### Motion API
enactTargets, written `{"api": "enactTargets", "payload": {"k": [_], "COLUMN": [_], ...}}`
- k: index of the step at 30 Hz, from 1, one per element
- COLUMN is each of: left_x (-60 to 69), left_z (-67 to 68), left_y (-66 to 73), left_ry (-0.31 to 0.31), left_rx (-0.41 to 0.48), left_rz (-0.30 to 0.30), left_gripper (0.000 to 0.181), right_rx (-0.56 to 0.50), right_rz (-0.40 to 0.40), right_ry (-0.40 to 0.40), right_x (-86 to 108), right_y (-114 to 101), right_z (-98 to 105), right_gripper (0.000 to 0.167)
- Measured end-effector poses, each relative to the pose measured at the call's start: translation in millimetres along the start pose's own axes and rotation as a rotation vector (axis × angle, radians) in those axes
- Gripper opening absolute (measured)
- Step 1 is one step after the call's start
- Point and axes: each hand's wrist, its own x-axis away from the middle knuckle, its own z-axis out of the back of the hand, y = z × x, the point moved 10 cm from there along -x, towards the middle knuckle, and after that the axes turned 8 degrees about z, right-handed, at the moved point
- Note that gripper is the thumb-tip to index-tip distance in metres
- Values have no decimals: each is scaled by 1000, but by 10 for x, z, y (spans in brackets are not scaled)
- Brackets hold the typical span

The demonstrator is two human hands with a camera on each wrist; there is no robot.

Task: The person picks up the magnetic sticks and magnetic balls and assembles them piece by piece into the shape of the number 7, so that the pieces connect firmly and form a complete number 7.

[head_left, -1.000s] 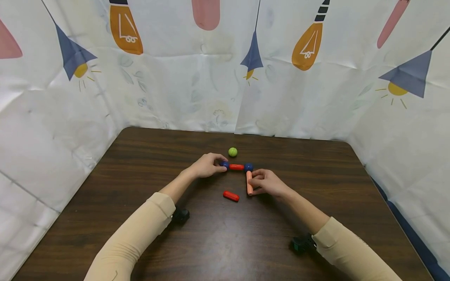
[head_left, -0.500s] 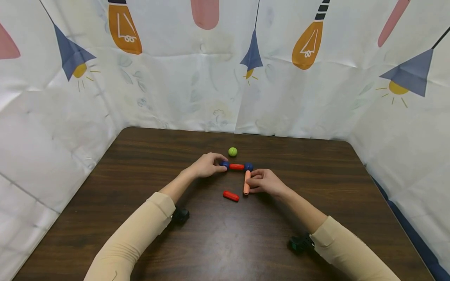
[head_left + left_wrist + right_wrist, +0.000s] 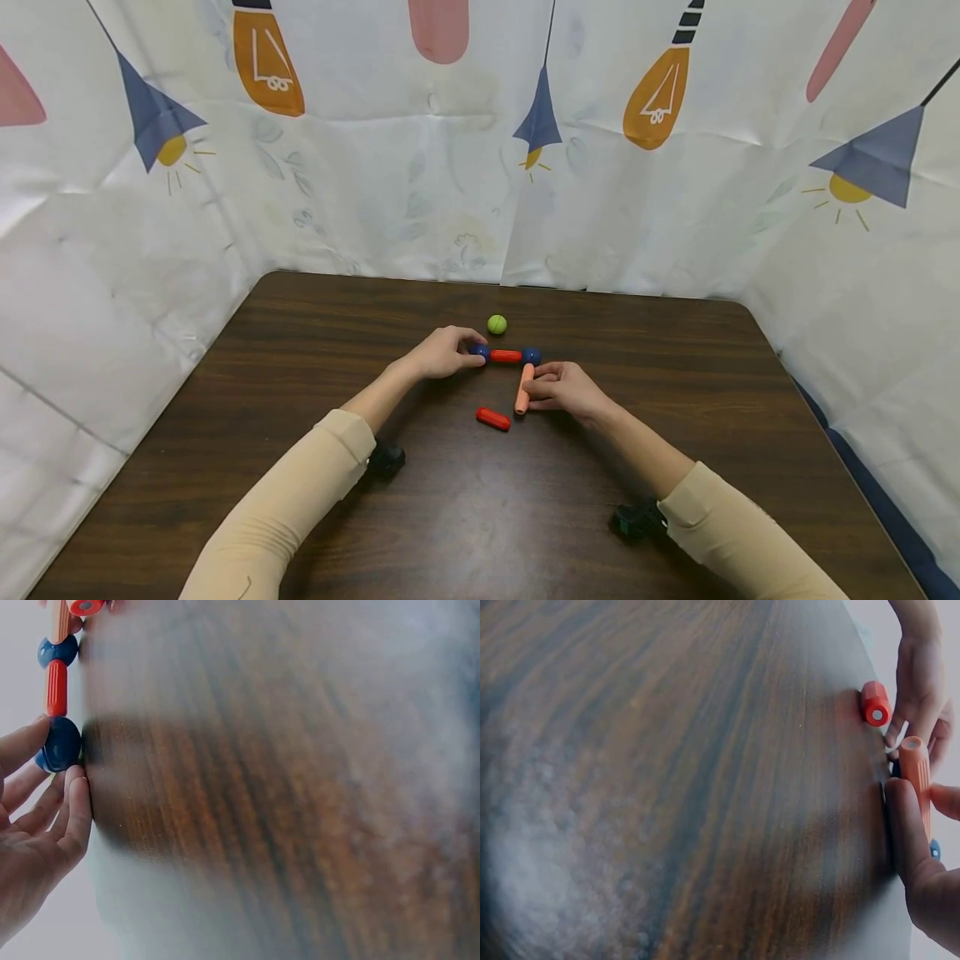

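Observation:
Two dark blue balls joined by a red ribbed rod lie on the table in a row. My left hand grips the left blue ball between thumb and fingers. At the other end, the right blue ball meets the far tip of an orange ribbed rod. My right hand pinches that rod from the right; the rod slants toward me and slightly left. A pale magnet-like disc shows in its near end in the right wrist view. Nearer to me lies a loose red rod.
A yellow-green ball sits behind the joined pieces. The dark wooden table ends at a white printed curtain on the far side. Black wrist devices hang under both forearms.
The near end of the orange rod has swung left, pivoting about the right blue ball, and my right hand has shifted slightly left with it. My left hand stays in place.

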Motion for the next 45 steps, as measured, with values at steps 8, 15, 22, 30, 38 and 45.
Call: {"api": "enactTargets", "payload": {"k": [8,15,22,30,38,45], "left_x": [-4,-6,43,185,344,484], "left_z": [-27,-26,10,130,97,-104], "left_y": [-13,-59,-52,5,97,282], "left_ry": [1,10,25,151,167,57], "left_rx": [-14,-5,-32,-108,-157,-193], "left_rz": [10,22,30,53,104,34], "left_gripper": [40,43,44,38,24,18], "right_rx": [-16,-45,-61,-69,-63,-50], "right_rz": [-11,-13,-5,0,6,8], "right_ry": [7,-2,-9,-4,1,1], "right_x": [-11,-14,-16,-21,-13,-5], "right_y": [28,40,44,39,28,25], "right_z": [14,-8,-20,-13,-16,-16], "right_gripper": [54,53,50,52,50,48]}}
